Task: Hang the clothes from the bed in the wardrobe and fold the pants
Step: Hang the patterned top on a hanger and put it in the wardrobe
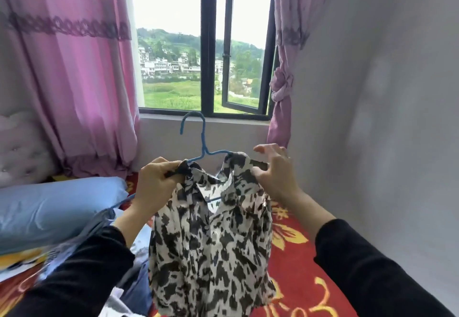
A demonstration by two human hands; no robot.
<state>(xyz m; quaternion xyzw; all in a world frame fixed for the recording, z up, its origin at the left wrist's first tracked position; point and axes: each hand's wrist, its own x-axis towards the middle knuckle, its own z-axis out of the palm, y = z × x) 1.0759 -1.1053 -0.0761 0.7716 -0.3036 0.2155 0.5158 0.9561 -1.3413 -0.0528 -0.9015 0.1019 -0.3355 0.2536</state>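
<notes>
The person holds a black-and-white blotched blouse [211, 242] up in front of them, over the near side of the bed. It hangs on a blue hanger [202, 147], whose hook stands upright against the sill of the window [208, 115]. The left hand [159, 182] grips the blouse's left shoulder, fingers curled tight round the cloth. The right hand [272, 170] pinches the right shoulder between thumb and forefinger, the other fingers lifted. Both sleeves are black. Under the blouse lies a red bed cover [298, 262] with yellow flowers. A blue pillow [54, 207] sits to the left, and darker clothes [139, 282] lie heaped near the left arm. Pink curtains [74, 80] frame the window on both sides.
</notes>
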